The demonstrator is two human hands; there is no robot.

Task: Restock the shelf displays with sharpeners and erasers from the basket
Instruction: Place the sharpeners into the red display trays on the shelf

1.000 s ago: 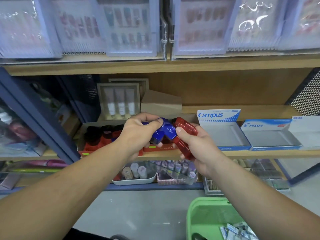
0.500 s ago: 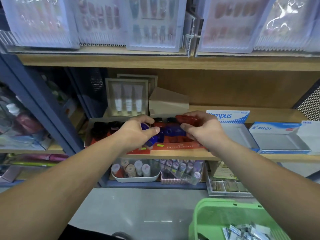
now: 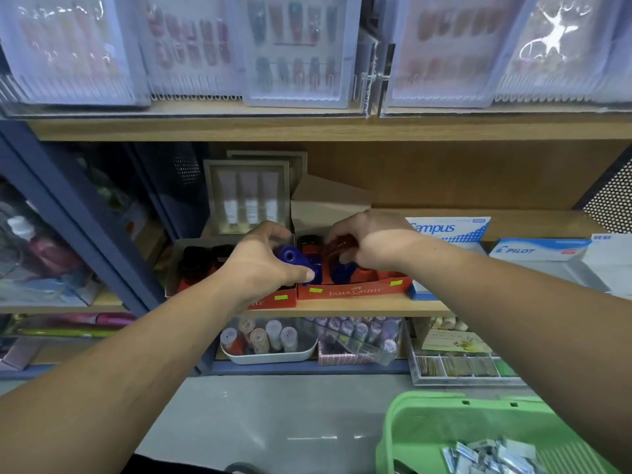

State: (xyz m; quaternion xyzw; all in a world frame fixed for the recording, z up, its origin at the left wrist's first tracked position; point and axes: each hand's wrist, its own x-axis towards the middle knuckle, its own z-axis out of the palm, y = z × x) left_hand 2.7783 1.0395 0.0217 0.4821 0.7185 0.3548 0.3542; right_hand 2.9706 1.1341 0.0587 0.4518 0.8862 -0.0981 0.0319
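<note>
Restocking is proceeding at the red display box (image 3: 354,291) on the middle shelf (image 3: 342,307). My left hand (image 3: 260,265) is pinching a blue sharpener (image 3: 290,260) between thumb and curled fingers at the box's left end; my right hand (image 3: 372,249) is curling round a red sharpener (image 3: 337,249) further right. Both are looking light, rigid and slick, so holding across the flat sides is seeming safest

two red cardboard display boxes (image 3: 352,291) stand side by side on the wooden middle shelf (image 3: 342,307), left of the blue-and-white campus carton (image 3: 448,229). over them the left hand (image 3: 260,265) holds a blue plastic sharpener (image 3: 290,260); the right hand (image 3: 372,244) grips a red plastic sharpener (image 3: 337,249). the green plastic basket (image 3: 427,429) lies near right.
</note>
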